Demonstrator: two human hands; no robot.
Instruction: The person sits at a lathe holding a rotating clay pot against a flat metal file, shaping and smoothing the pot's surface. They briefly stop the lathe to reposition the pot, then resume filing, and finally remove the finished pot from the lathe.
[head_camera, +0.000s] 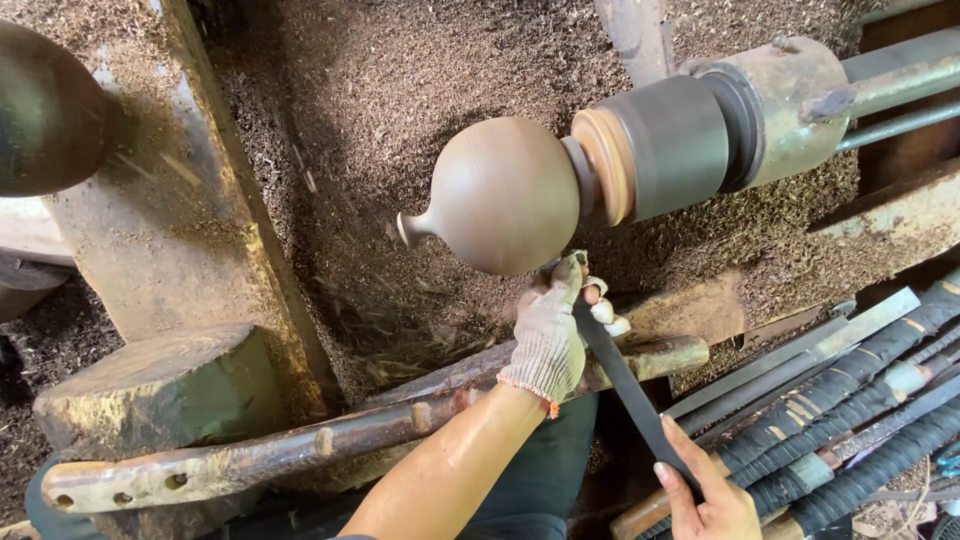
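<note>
Currently left hand (548, 338), gloved, fingers clamped on flat dark blade (625, 385) at round vase (503, 195); right hand (708, 495) gripping blade's rear; wooden rest bar (380, 425) below.

The gloved left hand (547, 335) reaches forward, fingers curled, while the bare right hand (712, 500) grips low, fingers closed.

Shavings (400, 90): lying thick and brown over the bed.
Spare tools (850, 400): lying bundled at right, handles wrapped in black.
Wooden block (160, 385): sitting at lower left.
Dark rounded form (45, 110): showing at the upper left edge.
</note>
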